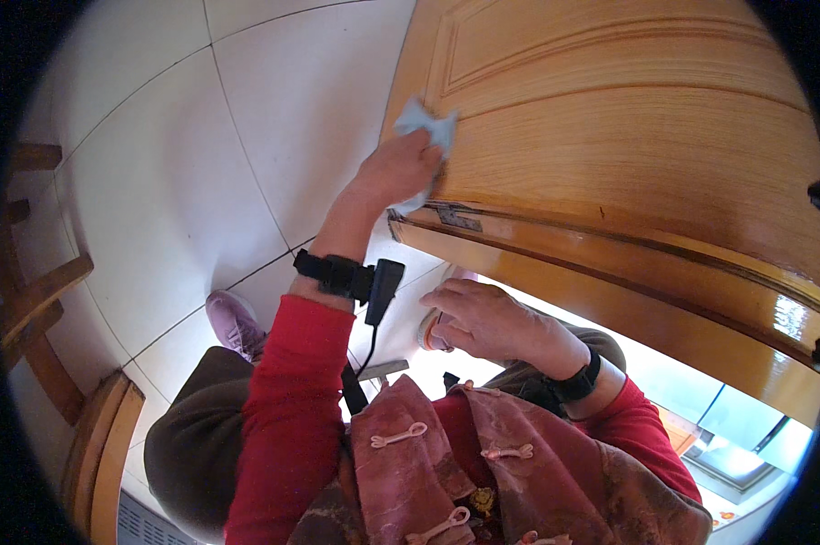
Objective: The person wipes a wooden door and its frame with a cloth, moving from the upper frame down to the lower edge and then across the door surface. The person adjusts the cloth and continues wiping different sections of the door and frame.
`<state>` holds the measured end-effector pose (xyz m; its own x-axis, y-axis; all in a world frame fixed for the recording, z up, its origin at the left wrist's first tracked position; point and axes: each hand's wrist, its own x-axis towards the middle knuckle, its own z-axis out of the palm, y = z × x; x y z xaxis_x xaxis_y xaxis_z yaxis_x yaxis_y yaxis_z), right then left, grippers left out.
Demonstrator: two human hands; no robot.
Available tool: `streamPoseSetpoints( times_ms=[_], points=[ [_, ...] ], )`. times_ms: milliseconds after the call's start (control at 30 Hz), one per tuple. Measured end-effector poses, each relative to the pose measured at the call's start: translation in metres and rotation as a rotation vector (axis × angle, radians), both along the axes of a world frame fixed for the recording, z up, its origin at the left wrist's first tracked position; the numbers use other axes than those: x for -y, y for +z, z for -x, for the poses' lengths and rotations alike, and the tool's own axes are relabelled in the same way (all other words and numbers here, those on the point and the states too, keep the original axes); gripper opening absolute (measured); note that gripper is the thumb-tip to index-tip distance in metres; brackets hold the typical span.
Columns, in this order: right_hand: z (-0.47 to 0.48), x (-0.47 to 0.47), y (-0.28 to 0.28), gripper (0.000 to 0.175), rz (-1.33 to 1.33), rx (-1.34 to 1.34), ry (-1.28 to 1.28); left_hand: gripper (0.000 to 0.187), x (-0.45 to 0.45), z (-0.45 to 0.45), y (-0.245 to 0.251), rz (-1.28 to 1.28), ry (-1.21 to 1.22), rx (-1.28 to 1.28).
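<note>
My left hand [400,167] grips a light blue cloth [427,126], which is bunched under the fingers and slightly blurred. The cloth lies against the near left corner of a varnished wooden door [621,143] with moulded panels. Close to that corner, a small metal plate [459,219] is set into the door's narrow edge. My right hand [481,320] hangs below the wooden edge, palm down, fingers loosely bent and apart. Nothing shows in it, and it appears apart from the wood.
Pale floor tiles [246,150] spread out to the left. Wooden furniture bars [45,300] stand at the far left, above a wooden edge [103,456]. My shoe [235,323] rests on the tiles. A black device [385,289] with a cable is strapped to my left wrist.
</note>
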<state>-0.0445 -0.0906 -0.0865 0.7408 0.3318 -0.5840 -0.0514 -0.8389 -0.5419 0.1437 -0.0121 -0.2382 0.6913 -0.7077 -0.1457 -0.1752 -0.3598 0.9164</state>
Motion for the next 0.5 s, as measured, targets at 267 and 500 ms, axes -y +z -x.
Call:
streamPoseSetpoints(
  times_ms=[267,500],
  points=[
    [0.004,0.001,0.001,0.039,-0.002,0.013,0.008,0.035,-0.016,0.01,-0.025,0.015,-0.141,0.014],
    [-0.001,0.005,0.008,0.038,0.044,-0.051,0.024,0.038,-0.016,-0.013,0.059,0.153,-0.292,-0.203]
  ],
)
